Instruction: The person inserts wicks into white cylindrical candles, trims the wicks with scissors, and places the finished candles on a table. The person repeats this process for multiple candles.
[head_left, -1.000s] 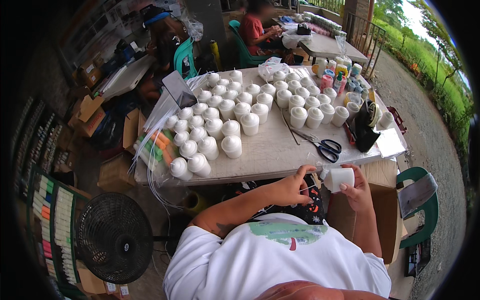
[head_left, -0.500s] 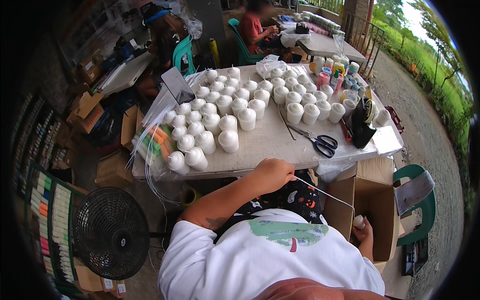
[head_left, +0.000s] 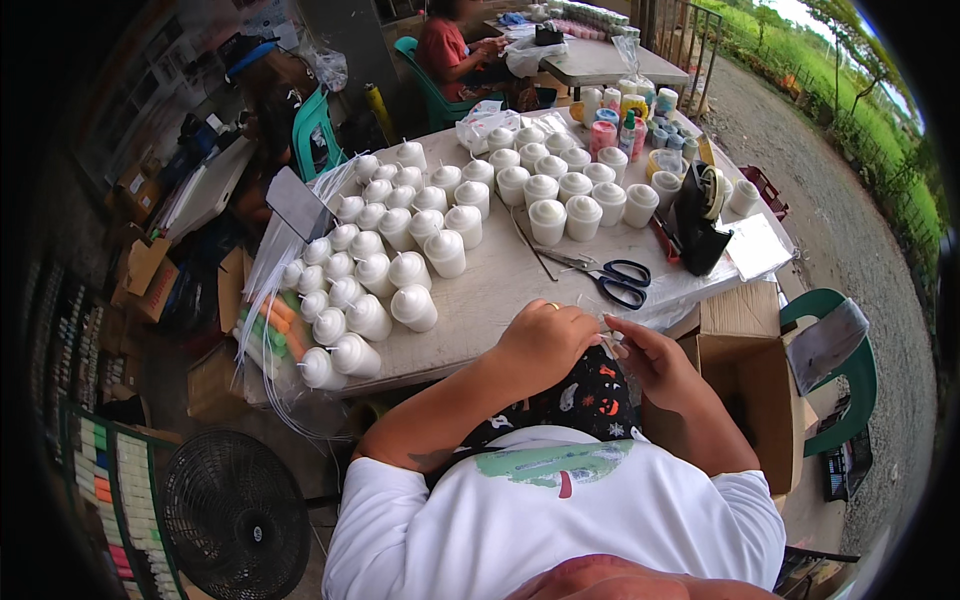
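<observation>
My left hand (head_left: 548,343) is above my lap at the table's front edge, its fingers closed on a thin white cord (head_left: 607,338). Only a short bit of the cord shows between the hands. My right hand (head_left: 655,362) meets it from the right, thumb and fingers bent together at the left fingertips. Whatever lies inside the right fingers is too small and covered to make out. On the table (head_left: 455,345), beyond my hands, stand many white candles (head_left: 414,307) with domed tops and wicks, in two groups. Blue-handled scissors (head_left: 620,284) lie just past my hands.
An open cardboard box (head_left: 745,400) stands right of my lap, beside a green chair (head_left: 840,370). A black tape dispenser (head_left: 700,235) is at the table's right. Long white wicks (head_left: 265,375) hang over the left edge, above a black fan (head_left: 235,510). Two people sit farther back.
My right hand has come up out of the cardboard box, without the pale round thing it held there, and joined my left hand. The long stretched cord no longer shows. My view has shifted right.
</observation>
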